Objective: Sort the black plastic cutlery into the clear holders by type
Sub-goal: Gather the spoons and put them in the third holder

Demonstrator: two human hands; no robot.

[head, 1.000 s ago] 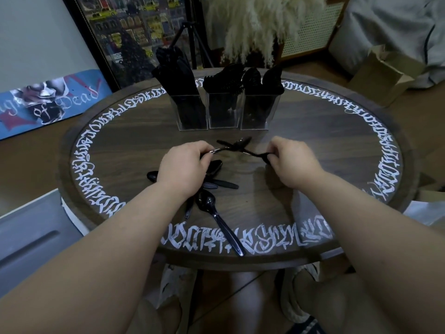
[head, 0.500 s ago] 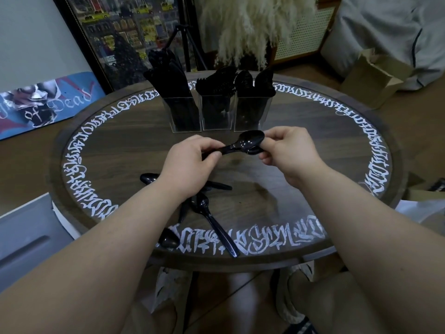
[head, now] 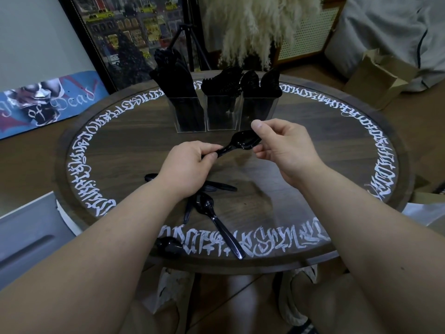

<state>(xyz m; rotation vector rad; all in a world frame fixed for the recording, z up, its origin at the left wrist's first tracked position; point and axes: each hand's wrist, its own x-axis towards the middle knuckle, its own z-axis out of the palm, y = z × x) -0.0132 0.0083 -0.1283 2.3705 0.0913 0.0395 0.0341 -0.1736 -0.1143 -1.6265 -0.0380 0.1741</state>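
Note:
Above the round table (head: 313,150) I hold stacked black spoons (head: 243,142) between both hands. My left hand (head: 187,167) grips the handle end; my right hand (head: 284,148) pinches the bowl end with thumb and fingers. Three clear holders stand at the back: the left holder (head: 190,114) with knives, the middle holder (head: 222,112) with forks, the right holder (head: 258,109) with spoons. Several loose black spoons (head: 212,210) lie on the table under and near my left wrist, one spoon bowl (head: 168,245) near the front edge.
White lettering rings the table top. Behind the table are a tripod (head: 187,44), pampas grass (head: 255,27) and a framed picture (head: 125,32). A cardboard box (head: 380,78) sits on the floor at right, a skateboard deck (head: 48,102) at left.
Both hands lifted the spoons off the table and brought them together. The right hand shifted its grip onto the bowl end, with the thumb now raised over it.

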